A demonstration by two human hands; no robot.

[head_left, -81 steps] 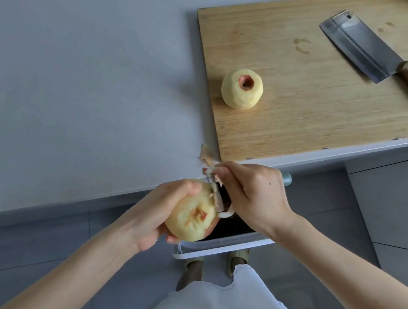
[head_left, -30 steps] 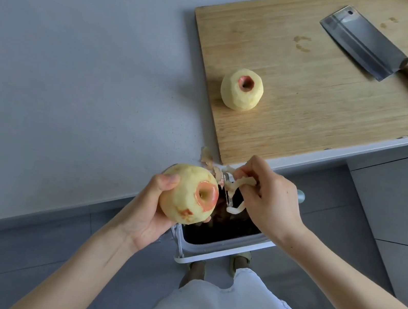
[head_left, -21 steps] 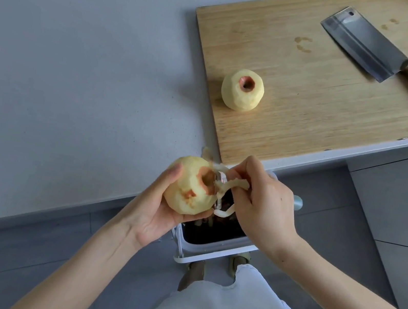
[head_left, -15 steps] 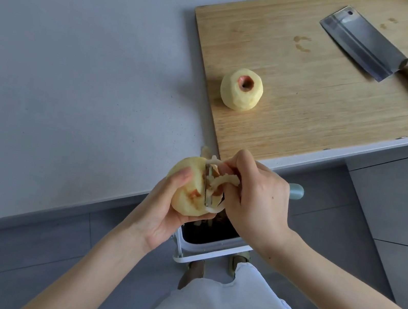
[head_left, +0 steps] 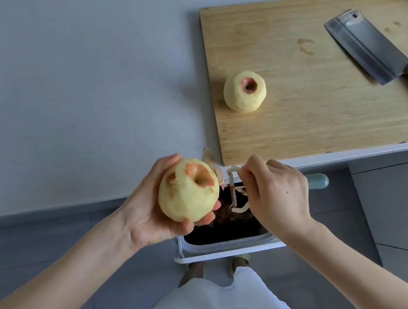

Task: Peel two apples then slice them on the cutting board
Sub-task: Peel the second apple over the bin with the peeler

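Observation:
My left hand [head_left: 150, 207] grips a mostly peeled apple [head_left: 188, 190] in front of the counter edge; red skin remains around its stem hollow and in a small patch on its side. My right hand [head_left: 275, 200] holds a peeler [head_left: 232, 190] with a pale blue handle, its blade just right of the apple and apart from it, a strip of peel hanging from it. A second, peeled apple [head_left: 245, 91] stands on the wooden cutting board [head_left: 315, 97], near its left edge.
A cleaver [head_left: 372, 45] with a wooden handle lies at the board's far right. A white waste bin [head_left: 226, 241] holding dark peelings stands on the floor below my hands. Scraps of peel [head_left: 209, 156] lie on the grey counter [head_left: 75, 79] edge.
The peeler has come off the apple and moved right, with a peel strip hanging from it. My left hand has turned the apple so its stem hollow faces up.

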